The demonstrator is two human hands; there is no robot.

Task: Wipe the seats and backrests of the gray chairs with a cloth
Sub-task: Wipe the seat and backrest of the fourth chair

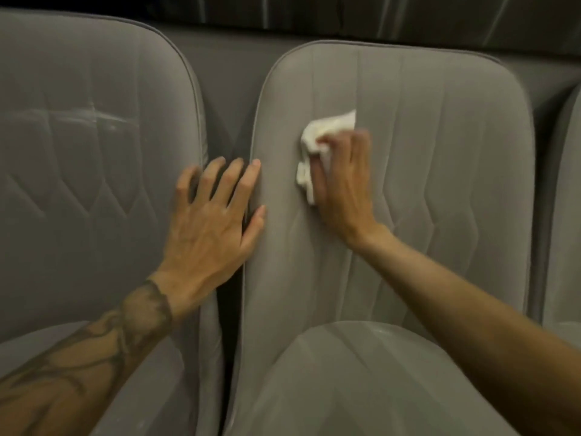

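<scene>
Two gray quilted chairs stand side by side. My right hand [342,184] presses a crumpled white cloth [317,143] against the upper left part of the middle chair's backrest [440,168]; its fingers curl over the cloth and look blurred. My left hand [213,221] lies flat with spread fingers across the gap between the chairs, its fingertips on the left edge of the middle backrest and the right edge of the left chair's backrest [88,152]. The middle chair's seat [361,382] shows at the bottom, pale and dusty.
A third gray chair [566,215] shows as a sliver at the right edge. A dark narrow gap [231,325] runs between the left and middle chairs. Behind the backrests lies a gray ledge under a dark band.
</scene>
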